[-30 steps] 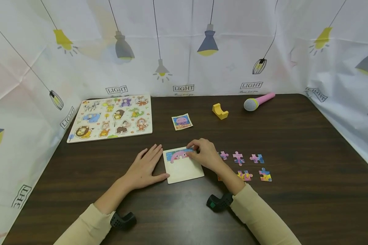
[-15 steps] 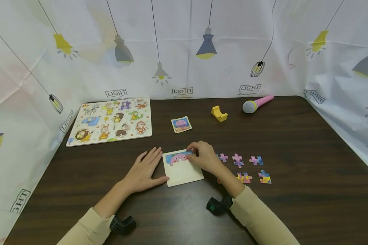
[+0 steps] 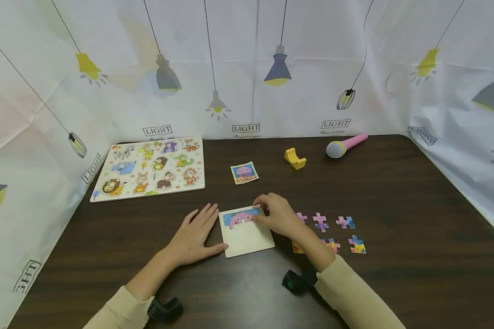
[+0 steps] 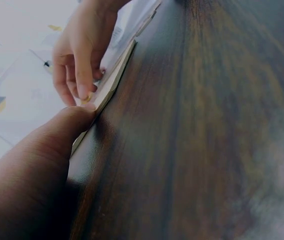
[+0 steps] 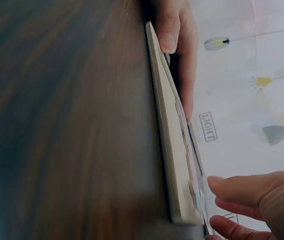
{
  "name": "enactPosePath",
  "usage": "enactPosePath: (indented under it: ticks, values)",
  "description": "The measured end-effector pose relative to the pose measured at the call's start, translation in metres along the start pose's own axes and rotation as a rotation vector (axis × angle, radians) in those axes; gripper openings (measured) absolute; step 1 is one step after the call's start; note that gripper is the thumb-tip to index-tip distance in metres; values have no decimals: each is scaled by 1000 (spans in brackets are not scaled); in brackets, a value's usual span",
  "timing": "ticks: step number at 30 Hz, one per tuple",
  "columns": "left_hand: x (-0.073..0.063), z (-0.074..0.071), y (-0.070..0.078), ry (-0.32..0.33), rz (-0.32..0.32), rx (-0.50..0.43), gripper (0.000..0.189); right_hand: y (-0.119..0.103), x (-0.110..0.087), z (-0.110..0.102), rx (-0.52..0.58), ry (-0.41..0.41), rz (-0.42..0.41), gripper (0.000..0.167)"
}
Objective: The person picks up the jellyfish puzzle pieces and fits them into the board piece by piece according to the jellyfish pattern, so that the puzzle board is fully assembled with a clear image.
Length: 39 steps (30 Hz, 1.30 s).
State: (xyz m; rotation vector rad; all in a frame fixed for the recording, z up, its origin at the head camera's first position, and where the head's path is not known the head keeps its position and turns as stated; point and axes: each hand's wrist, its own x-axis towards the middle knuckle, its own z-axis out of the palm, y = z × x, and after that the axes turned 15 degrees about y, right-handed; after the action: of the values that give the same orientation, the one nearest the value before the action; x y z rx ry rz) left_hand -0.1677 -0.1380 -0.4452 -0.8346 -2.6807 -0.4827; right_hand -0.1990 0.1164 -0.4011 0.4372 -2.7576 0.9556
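A small pale puzzle tray [image 3: 247, 240] lies at the table's middle. Along its top runs a strip of joined puzzle pieces [image 3: 241, 217] showing a pink face on blue. My left hand [image 3: 193, 237] rests flat on the table beside the tray, fingers spread, its thumb against the tray's lower left edge. Bent over the upper right corner is my right hand [image 3: 277, 217], its thumb and forefinger apart at the strip's right end. In the right wrist view, a gap shows between the right thumb [image 5: 222, 185] and the fingers below it.
To the right lie two rows of loose pieces, among them a pink-blue piece [image 3: 345, 222] and a yellow-blue piece [image 3: 357, 245]; the right forearm partly covers them. Farther back are an animal board [image 3: 173, 180], a picture card [image 3: 244, 172], a yellow block [image 3: 295, 158] and a toy microphone [image 3: 346, 145].
My right hand has shifted slightly right at the tray's corner, exposing more of the strip's right end. My left hand stays in place. The whole head view has drifted downward.
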Motion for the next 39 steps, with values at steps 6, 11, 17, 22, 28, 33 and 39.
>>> enactPosePath:
  ticks: [6, 11, 17, 22, 28, 33, 39]
  values:
    - [-4, 0, 1, 8, 14, 9, 93, 12, -7, -15, -19, -8, -67, 28]
    - [-6, 1, 1, 16, 16, 8, 93, 24, -15, -26, -44, -3, -134, 27]
    - [-7, 2, 1, 19, 28, 5, 92, 39, -24, -39, -82, 0, -198, 33]
    - [-7, 2, 1, 31, 34, 3, 92, 51, -31, -50, -102, 9, -216, 35]
    - [-6, 4, 0, 23, 36, 7, 92, 67, -40, -59, -117, 33, -213, 36]
    - [-6, 3, 0, 30, 35, 6, 92, 78, -45, -63, -135, 33, -188, 36]
    - [-5, 2, -1, 28, 31, 4, 92, 84, -45, -65, -144, 11, -140, 37]
